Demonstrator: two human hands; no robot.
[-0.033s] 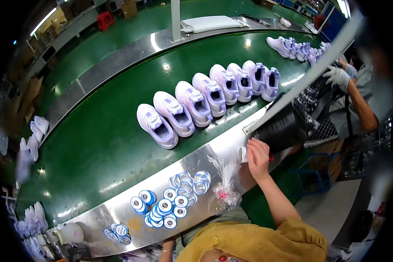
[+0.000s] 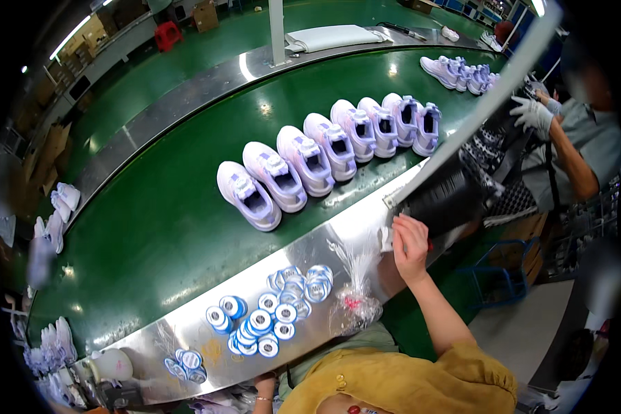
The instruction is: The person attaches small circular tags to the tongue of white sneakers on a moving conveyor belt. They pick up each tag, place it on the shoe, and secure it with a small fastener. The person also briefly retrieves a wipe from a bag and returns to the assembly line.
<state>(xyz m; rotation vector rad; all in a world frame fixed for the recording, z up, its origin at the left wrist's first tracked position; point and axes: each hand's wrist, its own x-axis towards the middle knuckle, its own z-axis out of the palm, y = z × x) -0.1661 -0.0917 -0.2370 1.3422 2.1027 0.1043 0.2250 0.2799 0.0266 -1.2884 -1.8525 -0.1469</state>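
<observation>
Bordering the green conveyor [image 2: 152, 234], the steel surface [image 2: 317, 252] carries discs [image 2: 261, 320]; whether right hand [image 2: 410, 244] or left hand [image 2: 265, 383] grips anything is unclear.

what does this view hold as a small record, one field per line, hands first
left hand: at the near edge of the steel ledge, mostly hidden; left hand, grip unclear
right hand: fingers curled beside a small white object; right hand, grip unclear
shoes: eight pale lilac sneakers in a row on the green surface
discs: blue-rimmed round discs, clustered on the ledge
bag: clear plastic bag, something red inside
co-worker: white-gloved hand, upper right
</observation>
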